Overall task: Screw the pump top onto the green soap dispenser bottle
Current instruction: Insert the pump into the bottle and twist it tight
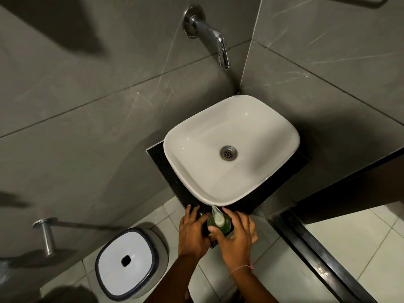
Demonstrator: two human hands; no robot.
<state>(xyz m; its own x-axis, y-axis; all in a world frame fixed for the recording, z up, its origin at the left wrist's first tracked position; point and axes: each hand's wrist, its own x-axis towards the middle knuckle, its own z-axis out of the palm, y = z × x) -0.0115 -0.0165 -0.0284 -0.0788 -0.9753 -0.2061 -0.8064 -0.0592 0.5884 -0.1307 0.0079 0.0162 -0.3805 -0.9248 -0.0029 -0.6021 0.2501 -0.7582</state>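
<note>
The green soap dispenser bottle (pixel 225 224) stands upright on the black counter (pixel 172 182), just in front of the white sink. A pale, translucent pump top (pixel 217 215) sits on its neck, nozzle pointing toward the sink. My left hand (pixel 192 232) is cupped against the bottle's left side, fingers stretched over the counter edge. My right hand (pixel 237 239) wraps the bottle's right and near side, thumb lying across the front below the pump. How far the pump's collar is seated is hidden from this angle.
The white sink (pixel 179 149) with a metal drain fills the counter behind the bottle. A chrome wall tap (pixel 220 47) hangs above it. A lidded bin (pixel 126 261) stands on the tiled floor to the left, below a chrome wall fitting (pixel 46 235). A dark threshold (pixel 317 254) runs on the right.
</note>
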